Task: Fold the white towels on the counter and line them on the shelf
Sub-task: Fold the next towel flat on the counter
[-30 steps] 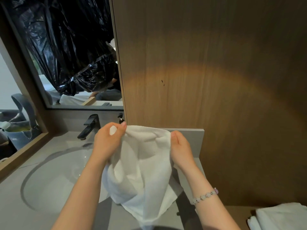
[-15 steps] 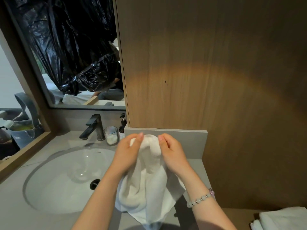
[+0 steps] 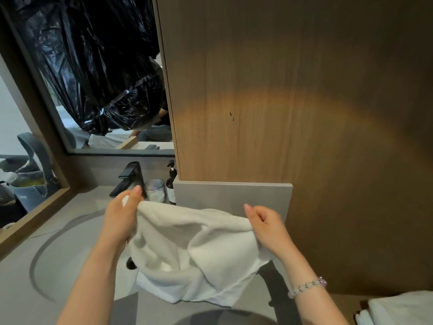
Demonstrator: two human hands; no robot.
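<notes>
**Q:** How are the hands engaged?

**A:** The left hand [image 3: 121,216] pinches one upper corner of the white towel [image 3: 199,249] between thumb and fingers. The right hand [image 3: 267,226], fingers curled, grips the opposite end of the same edge. A bracelet [image 3: 307,286] of pale round beads circles the right wrist.

**Q:** Where is the towel, and what is its texture?

**A:** It is held up between the hands over the smooth grey worktop [image 3: 16,289]. The cloth is soft terry, sagging in loose folds. Its lower part hangs beside the round basin [image 3: 70,254]; whether it touches the surface cannot be told.

**Q:** What surrounds it?

**A:** Behind stand a matt black tap [image 3: 130,178], a clear glass [image 3: 155,190] and a dark pump bottle [image 3: 172,184], its label too small to read. A wood-grain panel [image 3: 281,102] rises beyond. More white towels [image 3: 403,308] lie at lower right, cut off by the frame.
</notes>
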